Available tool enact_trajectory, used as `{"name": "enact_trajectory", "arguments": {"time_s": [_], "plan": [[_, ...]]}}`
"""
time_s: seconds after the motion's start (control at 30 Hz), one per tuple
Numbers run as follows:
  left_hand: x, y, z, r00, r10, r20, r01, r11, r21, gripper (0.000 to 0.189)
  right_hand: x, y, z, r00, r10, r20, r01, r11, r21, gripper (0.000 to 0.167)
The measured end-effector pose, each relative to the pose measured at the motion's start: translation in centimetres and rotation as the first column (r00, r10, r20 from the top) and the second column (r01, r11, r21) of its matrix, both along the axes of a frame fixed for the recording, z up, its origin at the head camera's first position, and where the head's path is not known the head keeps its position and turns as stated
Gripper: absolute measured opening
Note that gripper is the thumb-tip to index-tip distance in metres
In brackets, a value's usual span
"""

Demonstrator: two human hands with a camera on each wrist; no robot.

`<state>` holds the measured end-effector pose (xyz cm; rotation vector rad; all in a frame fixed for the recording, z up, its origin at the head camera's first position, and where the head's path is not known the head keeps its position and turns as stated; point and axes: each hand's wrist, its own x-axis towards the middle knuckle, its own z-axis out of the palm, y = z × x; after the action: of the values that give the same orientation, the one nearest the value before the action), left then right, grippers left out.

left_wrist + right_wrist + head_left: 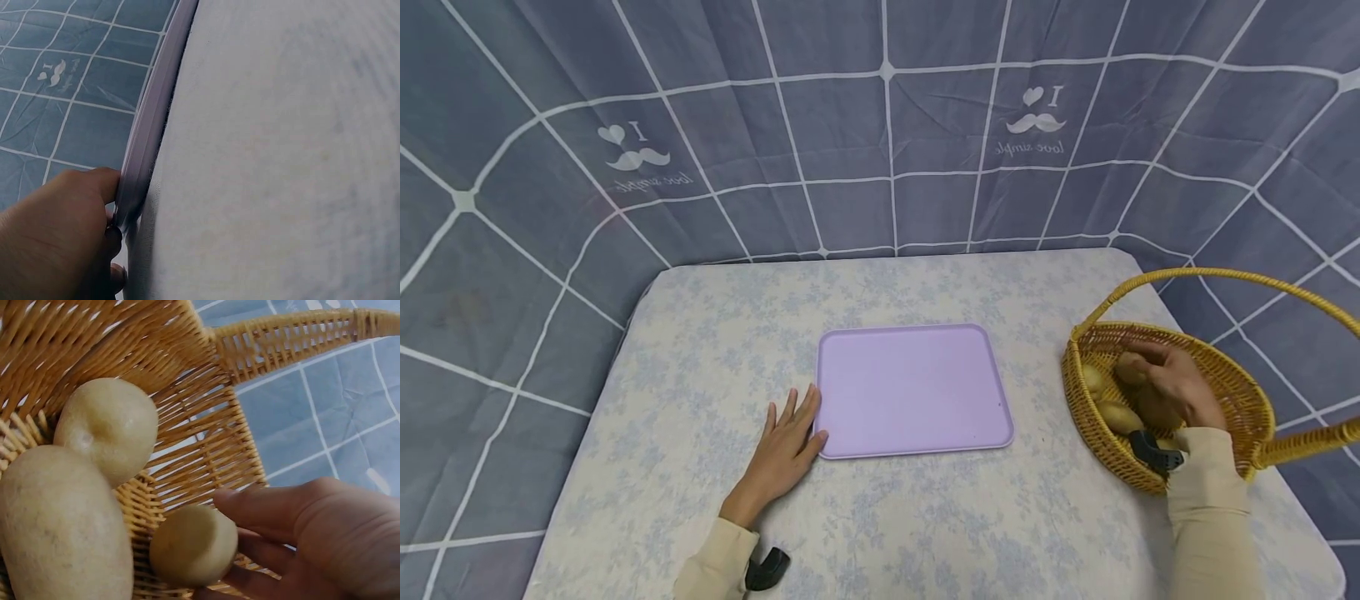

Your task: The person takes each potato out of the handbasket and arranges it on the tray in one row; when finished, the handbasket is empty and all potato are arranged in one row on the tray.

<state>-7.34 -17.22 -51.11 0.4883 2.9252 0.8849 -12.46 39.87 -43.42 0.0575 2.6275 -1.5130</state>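
Note:
At the tray's left edge my left hand [782, 454] lies with its fingers spread, thumb and fingertips against the rim. The tray [917, 392] is flat, light purple and rectangular, with rounded corners. Over on the right, my right hand [1183, 379] reaches into a woven wicker basket [1077, 425]. Thumb and fingers curl round a small potato [190, 544] there; part of the fingers is hidden behind it. A large oval potato [62, 519] and a rounder potato [112, 425] lie beside it in the basket.
The basket's arched handle [1240, 273] rises above my right hand and wrist. A pale flowered cloth [722, 333] covers the table. Blue-grey checked curtains [925, 125] hang behind it and along both sides.

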Motion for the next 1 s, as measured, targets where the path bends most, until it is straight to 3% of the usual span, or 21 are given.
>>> {"name": "enact_trajectory", "arguments": {"time_s": [0.17,0.37,0.47,0.57,0.83,1.0], "plan": [[0.0,0.0,0.0,1.000,-0.003,0.003,0.003,1.000,0.003,0.064,0.3,-0.1,-0.1,0.998,-0.026,0.055,0.035,0.987,-0.158,0.052],[-0.1,0.0,0.1,1.000,-0.001,-0.002,0.001,1.000,0.004,0.064,0.1,-0.3,0.0,0.998,-0.054,0.013,0.054,0.998,0.039,0.050],[-0.1,0.0,0.0,1.000,-0.002,-0.001,0.002,1.000,0.001,0.064,0.1,-0.2,0.1,0.998,-0.057,-0.022,0.060,0.981,0.183,0.046],[-0.1,0.0,0.0,1.000,-0.001,0.000,0.001,1.000,0.001,0.064,0.1,-0.1,0.3,0.997,-0.062,-0.039,0.069,0.969,0.237,0.045],[0.0,0.2,0.2,1.000,0.003,0.006,-0.003,1.000,0.007,0.063,0.4,-0.5,1.9,0.992,-0.113,-0.059,0.125,0.961,0.247,0.050],[0.0,0.2,0.0,1.000,0.004,0.003,-0.004,1.000,0.004,0.063,0.9,-1.0,2.8,0.989,-0.141,-0.048,0.148,0.970,0.191,0.057]]}}
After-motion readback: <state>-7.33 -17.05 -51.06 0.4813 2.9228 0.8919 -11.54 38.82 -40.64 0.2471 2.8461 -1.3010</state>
